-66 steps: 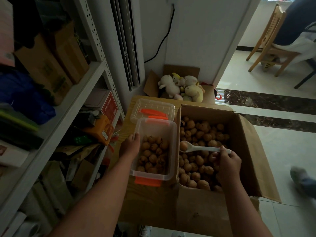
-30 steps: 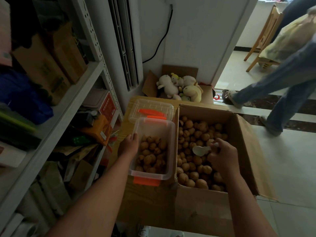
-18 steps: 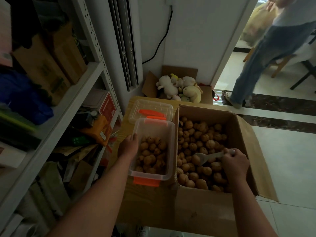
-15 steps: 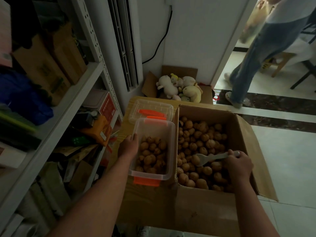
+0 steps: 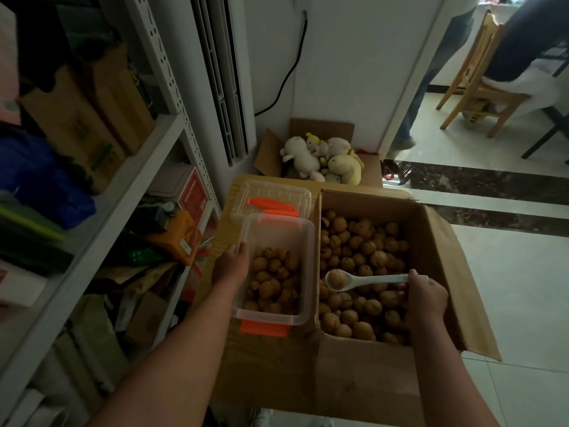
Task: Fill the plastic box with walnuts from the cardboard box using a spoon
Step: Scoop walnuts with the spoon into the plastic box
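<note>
A clear plastic box (image 5: pixel 277 232) with orange clips stands on a wooden surface, its near half covered with walnuts (image 5: pixel 272 280). My left hand (image 5: pixel 231 266) holds its left wall. To its right an open cardboard box (image 5: pixel 431 241) holds many walnuts (image 5: pixel 360 251). My right hand (image 5: pixel 426 295) grips the handle of a white spoon (image 5: pixel 366 279), level above the pile. One walnut (image 5: pixel 337 278) lies in the spoon's bowl, close to the cardboard box's left wall.
The box's clear lid (image 5: pixel 274 200) lies behind it. A carton of plush toys (image 5: pixel 320 157) stands farther back by the wall. Loaded metal shelves (image 5: pixel 123 167) run along the left. At the back right a person's leg (image 5: pixel 412 118) and a wooden chair (image 5: pixel 474 84) stand on tiled floor.
My right hand dug the spoon into the walnut pile, then lifted it with one walnut and swung it left. The walking person moved away to the back. My left hand stayed put.
</note>
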Demonstrator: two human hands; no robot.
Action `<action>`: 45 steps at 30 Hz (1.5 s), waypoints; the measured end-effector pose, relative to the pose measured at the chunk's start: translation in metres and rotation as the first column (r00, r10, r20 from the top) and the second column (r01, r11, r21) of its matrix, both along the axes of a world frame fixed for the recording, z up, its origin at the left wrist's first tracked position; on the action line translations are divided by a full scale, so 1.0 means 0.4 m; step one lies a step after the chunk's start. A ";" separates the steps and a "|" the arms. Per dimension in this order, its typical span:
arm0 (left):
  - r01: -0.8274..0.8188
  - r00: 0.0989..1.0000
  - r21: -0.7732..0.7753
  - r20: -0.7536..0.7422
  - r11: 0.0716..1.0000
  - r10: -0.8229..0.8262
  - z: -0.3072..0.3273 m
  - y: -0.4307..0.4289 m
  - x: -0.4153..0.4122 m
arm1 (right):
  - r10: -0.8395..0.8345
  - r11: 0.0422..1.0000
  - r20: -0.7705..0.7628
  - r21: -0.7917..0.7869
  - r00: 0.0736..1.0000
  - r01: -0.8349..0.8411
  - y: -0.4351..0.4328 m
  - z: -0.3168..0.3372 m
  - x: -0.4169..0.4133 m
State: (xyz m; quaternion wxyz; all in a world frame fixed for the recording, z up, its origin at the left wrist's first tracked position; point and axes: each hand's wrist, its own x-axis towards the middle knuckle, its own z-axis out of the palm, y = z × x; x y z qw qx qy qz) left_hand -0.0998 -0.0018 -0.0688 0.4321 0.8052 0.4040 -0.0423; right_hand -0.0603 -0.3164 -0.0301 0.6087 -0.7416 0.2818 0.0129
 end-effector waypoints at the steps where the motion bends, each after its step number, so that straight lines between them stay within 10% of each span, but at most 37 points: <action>1: 0.001 1.000 -0.004 -0.002 1.000 -0.001 0.000 0.002 0.001 | -0.003 1.000 0.019 0.016 1.000 0.003 0.000 0.009 0.002; 11: 0.017 1.000 0.019 -0.011 1.000 -0.017 0.010 -0.003 0.004 | 0.096 0.972 0.348 0.168 0.933 -0.162 0.095 0.156 0.000; 16: 0.006 1.000 -0.002 -0.008 1.000 -0.006 0.007 -0.001 0.002 | 0.452 0.881 0.515 -0.127 0.729 -0.456 0.146 0.142 -0.019; 21: 0.007 1.000 -0.014 -0.002 1.000 -0.007 0.017 -0.005 0.001 | 0.455 0.887 0.592 -0.236 0.665 -0.397 0.130 0.128 -0.010; 29: 0.012 1.000 0.008 0.001 1.000 -0.012 0.013 -0.005 0.002 | 0.528 0.750 0.444 -0.643 0.724 -0.153 0.048 0.054 0.016; 41: 0.011 1.000 0.002 0.007 1.000 -0.011 0.004 -0.003 0.000 | 0.548 0.604 0.161 -0.755 0.821 -0.255 0.071 0.014 0.013; 45: 0.010 1.000 0.011 0.005 1.000 -0.010 0.003 -0.005 0.001 | 0.458 0.698 0.172 -0.678 0.872 -0.232 0.064 0.003 0.001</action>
